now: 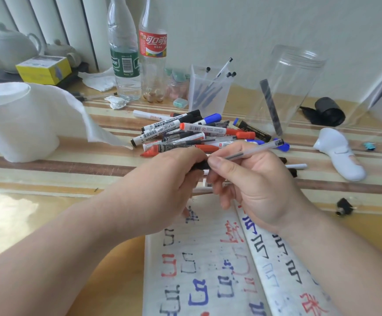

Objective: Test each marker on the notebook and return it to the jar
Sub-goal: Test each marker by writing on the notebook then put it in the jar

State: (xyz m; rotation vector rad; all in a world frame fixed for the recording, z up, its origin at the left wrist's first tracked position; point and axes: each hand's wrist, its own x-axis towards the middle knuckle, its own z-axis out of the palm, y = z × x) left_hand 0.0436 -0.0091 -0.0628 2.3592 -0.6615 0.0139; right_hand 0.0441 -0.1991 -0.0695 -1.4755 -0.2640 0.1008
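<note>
Head view, frame centre: right hand [253, 185] is clamping its grip on the clear pen [253, 150], left hand [169, 179] on the black cap [200, 165]; pulling straight along the barrel is looking safest

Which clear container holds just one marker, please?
The big round jar on the right: one black marker leans inside, whereas the square holder holds several pens.

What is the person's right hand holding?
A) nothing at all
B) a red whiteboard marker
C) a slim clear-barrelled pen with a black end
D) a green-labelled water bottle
C: the right hand pinches the slim clear-barrelled pen between thumb and fingers, while the left hand grips a small black piece at the pen's tip.
</note>
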